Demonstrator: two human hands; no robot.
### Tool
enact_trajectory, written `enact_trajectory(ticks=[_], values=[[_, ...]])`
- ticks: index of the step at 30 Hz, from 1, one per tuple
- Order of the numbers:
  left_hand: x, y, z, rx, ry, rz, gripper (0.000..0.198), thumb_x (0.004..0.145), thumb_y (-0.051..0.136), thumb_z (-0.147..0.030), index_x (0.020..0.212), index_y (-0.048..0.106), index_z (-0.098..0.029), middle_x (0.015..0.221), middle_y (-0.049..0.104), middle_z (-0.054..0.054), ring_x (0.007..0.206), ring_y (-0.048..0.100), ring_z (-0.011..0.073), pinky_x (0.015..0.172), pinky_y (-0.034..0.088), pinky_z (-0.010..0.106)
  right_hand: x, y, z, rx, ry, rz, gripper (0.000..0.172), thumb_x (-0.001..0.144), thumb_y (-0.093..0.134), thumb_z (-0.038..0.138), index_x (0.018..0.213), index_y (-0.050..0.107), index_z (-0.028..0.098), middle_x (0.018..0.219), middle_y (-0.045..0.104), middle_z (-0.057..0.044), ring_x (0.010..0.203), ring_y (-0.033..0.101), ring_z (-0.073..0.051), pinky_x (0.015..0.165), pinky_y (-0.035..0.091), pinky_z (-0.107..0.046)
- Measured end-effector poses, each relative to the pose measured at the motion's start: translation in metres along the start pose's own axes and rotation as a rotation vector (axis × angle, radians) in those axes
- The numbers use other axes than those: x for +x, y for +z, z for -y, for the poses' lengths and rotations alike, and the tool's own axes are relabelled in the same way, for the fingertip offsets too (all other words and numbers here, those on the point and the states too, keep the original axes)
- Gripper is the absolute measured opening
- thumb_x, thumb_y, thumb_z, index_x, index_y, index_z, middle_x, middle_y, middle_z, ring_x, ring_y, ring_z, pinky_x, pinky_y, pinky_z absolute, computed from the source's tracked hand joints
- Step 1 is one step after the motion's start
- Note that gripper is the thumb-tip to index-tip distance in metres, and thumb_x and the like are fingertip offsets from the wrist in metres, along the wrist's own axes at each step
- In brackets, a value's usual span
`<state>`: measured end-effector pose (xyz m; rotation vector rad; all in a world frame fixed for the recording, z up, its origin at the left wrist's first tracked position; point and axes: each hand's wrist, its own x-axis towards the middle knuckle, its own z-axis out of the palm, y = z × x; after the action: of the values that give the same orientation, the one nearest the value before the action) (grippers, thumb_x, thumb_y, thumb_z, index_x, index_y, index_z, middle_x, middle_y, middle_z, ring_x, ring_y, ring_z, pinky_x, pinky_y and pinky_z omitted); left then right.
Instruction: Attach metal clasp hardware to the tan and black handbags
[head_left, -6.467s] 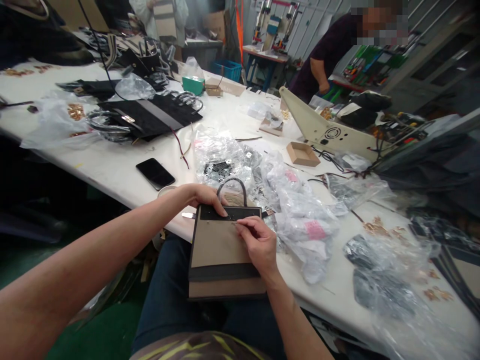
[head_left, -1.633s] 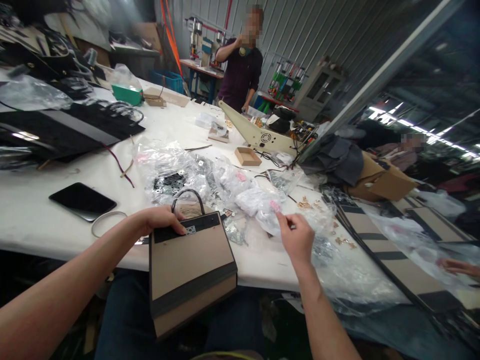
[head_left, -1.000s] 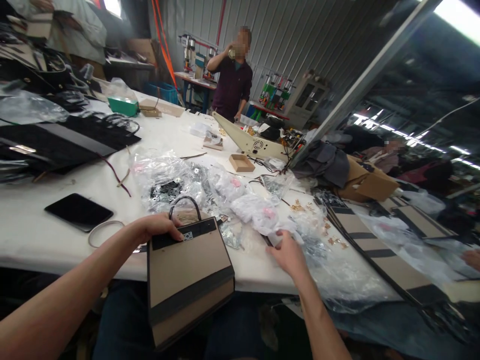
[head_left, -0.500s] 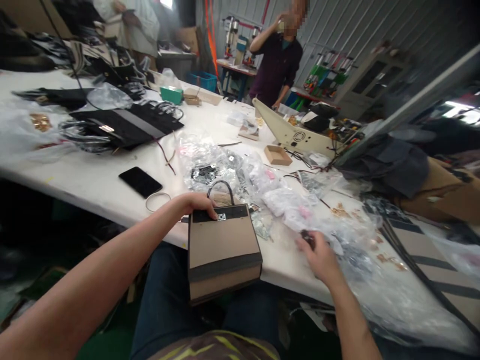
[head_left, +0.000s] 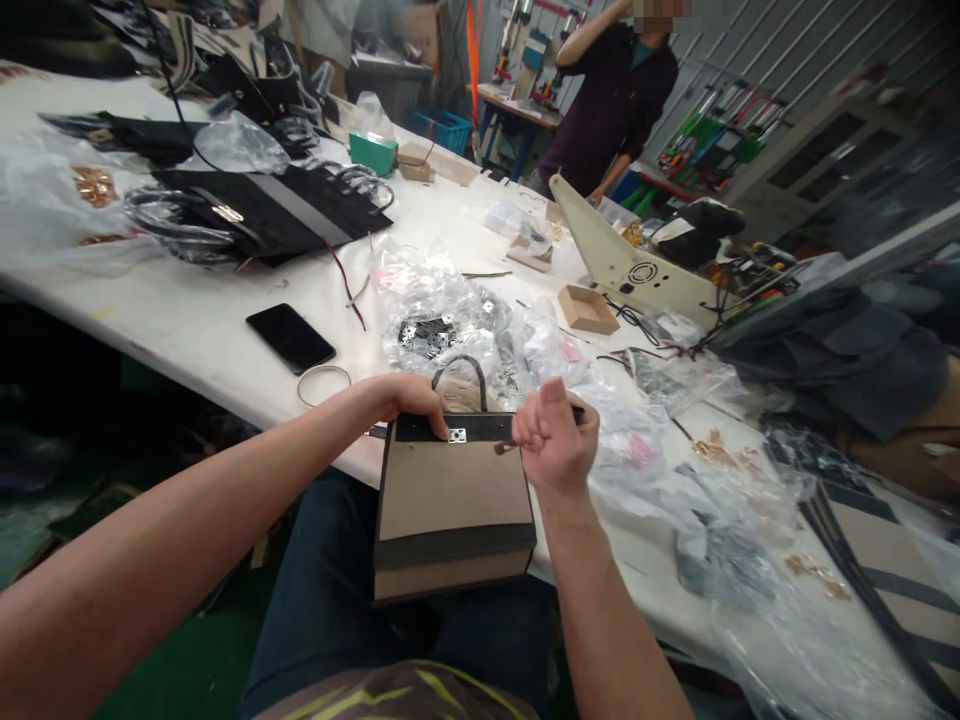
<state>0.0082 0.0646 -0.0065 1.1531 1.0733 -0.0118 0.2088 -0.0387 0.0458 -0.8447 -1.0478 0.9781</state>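
A beige and black handbag (head_left: 454,490) with one dark handle (head_left: 466,362) in view rests on my lap against the table edge. My left hand (head_left: 417,402) is closed over its top edge, the thumb beside a small silver metal plate (head_left: 457,436) on the black band. My right hand (head_left: 556,435) is a fist around a slim dark tool with a brownish tip (head_left: 502,448); its exact kind is unclear. That tip points left, over the bag's upper right corner. Behind the bag's handle lies a plastic bag of metal plates (head_left: 427,333).
On the white table are a phone (head_left: 291,337), a ring-shaped band (head_left: 323,384), black bags (head_left: 277,215) at left, a small cardboard box (head_left: 589,310) and gold hardware (head_left: 716,449) on plastic. A person (head_left: 611,95) stands across the table.
My right hand has moved left from the table to the handbag's upper right side, bringing the slim dark tool with it. My left hand keeps its hold. The view has shifted slightly.
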Motion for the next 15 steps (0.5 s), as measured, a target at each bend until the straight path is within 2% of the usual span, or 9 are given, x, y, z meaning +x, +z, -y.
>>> enact_trajectory(ticks=[2,5,10,15], values=[[0.000,0.001,-0.001,-0.006,0.012,-0.025,0.045,0.042,0.098,-0.021,0.085,0.083,-0.017,0.080,0.083,0.009,0.075,0.078,0.0306,0.065,0.066,0.039,0.003,0.020,-0.016,0.004,-0.010,-0.029,0.073,0.101,0.078,0.059,0.054,0.036,0.023,0.045,0.031,0.009,0.038,0.029,-0.006,0.039,0.025,-0.024],[0.000,0.002,-0.003,-0.013,0.000,-0.037,0.041,0.044,0.097,-0.018,0.082,0.082,-0.015,0.079,0.082,0.010,0.075,0.077,0.0305,0.064,0.065,0.039,0.001,0.032,-0.034,0.009,-0.044,-0.067,0.070,0.105,0.075,0.055,0.055,0.037,0.023,0.047,0.032,0.009,0.040,0.030,-0.006,0.040,0.026,-0.025],[0.005,0.003,-0.004,0.007,0.007,-0.052,0.037,0.043,0.096,-0.018,0.076,0.078,-0.016,0.078,0.082,0.010,0.074,0.077,0.0298,0.062,0.065,0.036,-0.003,0.032,-0.047,0.006,-0.049,-0.059,0.066,0.106,0.075,0.046,0.056,0.039,0.023,0.049,0.031,0.009,0.040,0.029,-0.007,0.041,0.024,-0.026],[0.013,0.002,-0.004,-0.004,-0.045,-0.017,0.037,0.045,0.094,-0.016,0.079,0.078,-0.017,0.084,0.083,0.009,0.079,0.079,0.0313,0.065,0.066,0.036,-0.011,0.029,-0.054,-0.055,-0.113,-0.091,0.062,0.107,0.073,0.040,0.057,0.040,0.022,0.051,0.032,0.008,0.042,0.032,-0.008,0.044,0.026,-0.027]])
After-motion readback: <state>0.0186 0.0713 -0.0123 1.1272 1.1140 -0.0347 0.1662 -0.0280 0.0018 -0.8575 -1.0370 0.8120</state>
